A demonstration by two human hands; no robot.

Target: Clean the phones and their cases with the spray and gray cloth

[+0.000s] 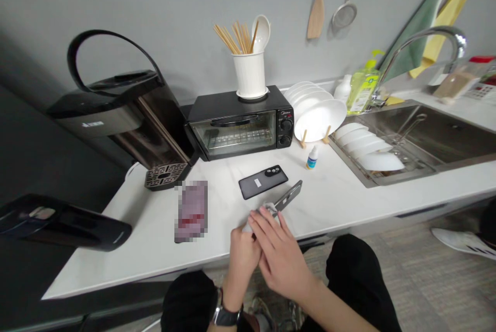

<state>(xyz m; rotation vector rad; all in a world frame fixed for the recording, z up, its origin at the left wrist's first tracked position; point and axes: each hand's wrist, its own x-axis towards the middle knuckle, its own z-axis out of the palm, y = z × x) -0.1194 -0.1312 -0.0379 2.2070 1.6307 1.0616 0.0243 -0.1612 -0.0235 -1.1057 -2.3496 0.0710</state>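
My left hand (243,254) is closed around the lower end of a dark phone (290,196), which sticks out tilted up to the right. Over it lies my right hand (279,254), its fingers together and pressing a crumpled whitish cloth (267,207) against the phone. The fingers hide most of the cloth and the phone's lower part. Just beyond my hands, a dark grey phone or phone case (253,185) rests flat, its camera rings at the upper right. A small white bottle with a blue label (312,158) stands upright behind. To the left lies a pixelated phone-shaped thing (192,210).
A toaster oven (236,136) bears a white pot (250,74) of chopsticks. Left are a black drink machine (127,115) and a dark flask (70,223). White plates (320,117) and a sink (445,136) with bowls stand right. Another person's shoe (463,243) shows below.
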